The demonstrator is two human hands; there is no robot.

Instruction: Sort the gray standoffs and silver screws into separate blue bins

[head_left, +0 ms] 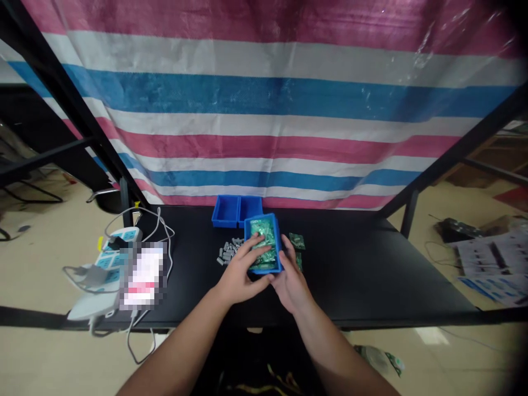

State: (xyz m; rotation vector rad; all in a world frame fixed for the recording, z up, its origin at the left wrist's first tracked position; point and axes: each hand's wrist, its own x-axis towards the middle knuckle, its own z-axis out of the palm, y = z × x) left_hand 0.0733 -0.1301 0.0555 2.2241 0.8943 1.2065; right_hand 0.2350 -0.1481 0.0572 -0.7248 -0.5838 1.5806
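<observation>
A small blue plastic bin [278,258], tilted, is filled with green-and-clear packets [264,228]. My right hand [292,278] grips the bin by its right side, with the fingers partly hidden behind the wall. My left hand [243,272] lies across the bin's left front, its fingers spread over the packets and its thumb along the front edge. Left of the bin is a loose pile of small grey cylindrical parts [226,253]. Another green packet [297,240] lies on the table to the right, and one more is partly hidden by my right hand.
Two blue bins, one on the left [225,210] and one on the right [250,208], stand at the back of the black table [371,275]. A white power strip [111,264] with tangled cables and a blurred-out phone-like device [144,275] occupy the left end. A striped sheet [268,99] hangs behind.
</observation>
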